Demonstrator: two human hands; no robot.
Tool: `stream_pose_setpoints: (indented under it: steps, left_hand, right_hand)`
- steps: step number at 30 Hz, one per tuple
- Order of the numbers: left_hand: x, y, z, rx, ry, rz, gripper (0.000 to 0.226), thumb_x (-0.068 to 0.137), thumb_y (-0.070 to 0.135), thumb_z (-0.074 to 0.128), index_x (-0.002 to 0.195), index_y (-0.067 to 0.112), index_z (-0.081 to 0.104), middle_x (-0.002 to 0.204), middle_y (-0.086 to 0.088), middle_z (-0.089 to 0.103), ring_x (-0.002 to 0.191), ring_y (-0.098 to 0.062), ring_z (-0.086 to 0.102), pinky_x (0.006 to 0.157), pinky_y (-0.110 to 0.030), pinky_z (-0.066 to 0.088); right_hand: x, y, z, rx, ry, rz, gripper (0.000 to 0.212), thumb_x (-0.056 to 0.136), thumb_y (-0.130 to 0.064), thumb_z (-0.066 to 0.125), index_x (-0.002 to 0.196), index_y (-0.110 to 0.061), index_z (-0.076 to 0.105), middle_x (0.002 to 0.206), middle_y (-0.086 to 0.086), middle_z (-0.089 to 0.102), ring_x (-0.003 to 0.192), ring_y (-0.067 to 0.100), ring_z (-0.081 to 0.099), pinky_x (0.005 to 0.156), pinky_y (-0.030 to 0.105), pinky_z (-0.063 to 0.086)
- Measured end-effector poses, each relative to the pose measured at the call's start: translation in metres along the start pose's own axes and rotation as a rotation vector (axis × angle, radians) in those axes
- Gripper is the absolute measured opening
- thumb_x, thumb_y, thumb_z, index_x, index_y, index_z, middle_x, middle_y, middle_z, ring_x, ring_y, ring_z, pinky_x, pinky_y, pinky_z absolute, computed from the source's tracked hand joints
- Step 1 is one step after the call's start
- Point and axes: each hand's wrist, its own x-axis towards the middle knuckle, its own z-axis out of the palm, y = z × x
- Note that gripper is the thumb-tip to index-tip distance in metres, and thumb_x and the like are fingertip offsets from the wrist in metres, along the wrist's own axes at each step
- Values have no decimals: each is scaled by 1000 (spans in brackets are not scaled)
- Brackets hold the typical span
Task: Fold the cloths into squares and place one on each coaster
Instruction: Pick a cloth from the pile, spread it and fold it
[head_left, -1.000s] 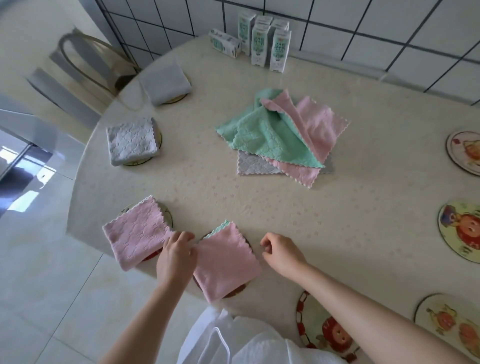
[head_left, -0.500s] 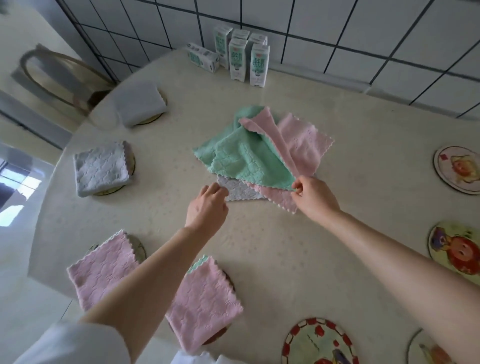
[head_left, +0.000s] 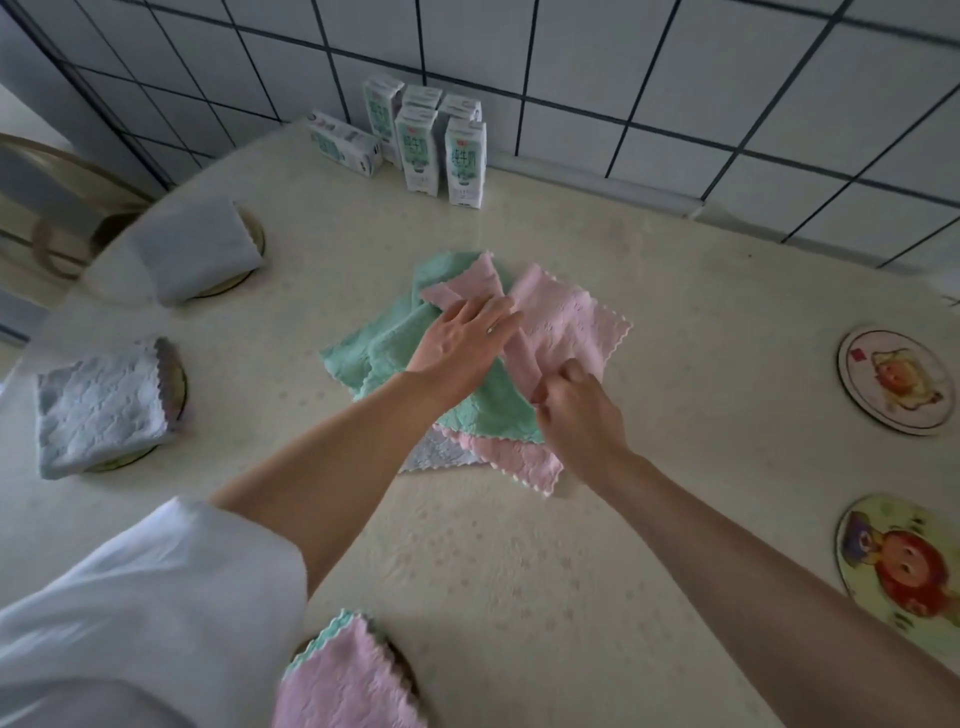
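A loose pile of cloths lies mid-table: a green cloth (head_left: 363, 353), a pink cloth (head_left: 566, 317) across it, another pink one (head_left: 519, 460) and a grey one (head_left: 436, 454) underneath. My left hand (head_left: 460, 345) lies flat with straight fingers on the green and pink cloths. My right hand (head_left: 574, 410) pinches a fold of the upper pink cloth. Folded cloths sit on coasters: a pink one (head_left: 343, 680) at the near edge, a grey one (head_left: 98, 410) at the left, another grey one (head_left: 195, 249) further back.
Two bare picture coasters (head_left: 896, 382) (head_left: 904, 564) lie at the right. Several milk cartons (head_left: 415, 140) stand against the tiled wall at the back. A chair (head_left: 47, 208) is beyond the table's left edge.
Both hands left the folded pink cloth at the near edge and reached forward to the pile. The left hand now lies on it; the right hand moved up to pinch the upper pink cloth.
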Motion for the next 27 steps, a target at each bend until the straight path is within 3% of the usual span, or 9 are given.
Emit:
stream_pose_setpoints:
  steps: [4,7,10,12,16,22,27]
  left_hand:
    - [14,-9,-6,-22,-70,20,35,83,1,50,114,12,63,127,-5,58,126,-24,46,108,-38,33]
    - [14,-26,-21,-132,-22,-73,37,86,5,39,109,12,66,119,-6,65,117,-22,56,109,-35,29]
    - [2,-46,-43,-199,58,-113,20,82,7,49,86,13,68,87,-8,69,86,-29,63,92,-35,41]
    - [-7,-57,-60,-220,91,-124,10,83,6,58,81,9,67,79,-10,68,77,-30,60,79,-37,45]
    - [-28,-66,-101,-253,209,-193,12,89,7,55,93,8,65,86,-11,67,81,-29,58,72,-38,49]
    - [-65,-57,-158,-310,210,-207,12,90,7,56,97,11,65,90,-7,69,83,-25,62,73,-34,47]
    - [-101,-38,-182,-399,152,-176,10,88,9,64,96,10,70,90,0,71,82,-12,61,73,-18,40]
  right_hand:
    - [-7,-6,-15,117,83,-92,4,85,-15,54,86,-18,55,95,-6,55,85,16,53,65,32,48]
    - [-16,-11,-35,269,135,-155,9,78,-11,56,80,-18,51,81,-5,57,75,18,53,60,37,47]
    - [-24,-16,-55,404,224,-173,12,77,-9,61,82,-16,52,81,-2,62,72,17,58,62,38,50]
    - [-29,-22,-68,476,277,-163,12,80,-7,63,83,-13,54,81,-1,65,71,16,62,64,33,52]
    - [-46,-36,-92,606,322,-101,8,83,-5,61,84,-9,55,74,-10,58,65,0,56,58,7,41]
    - [-77,-47,-112,670,357,-84,6,88,-8,62,88,-13,60,84,-10,63,80,6,63,71,11,46]
    - [-120,-44,-119,679,323,-67,5,89,-10,61,89,-14,60,80,-12,63,73,0,60,68,15,44]
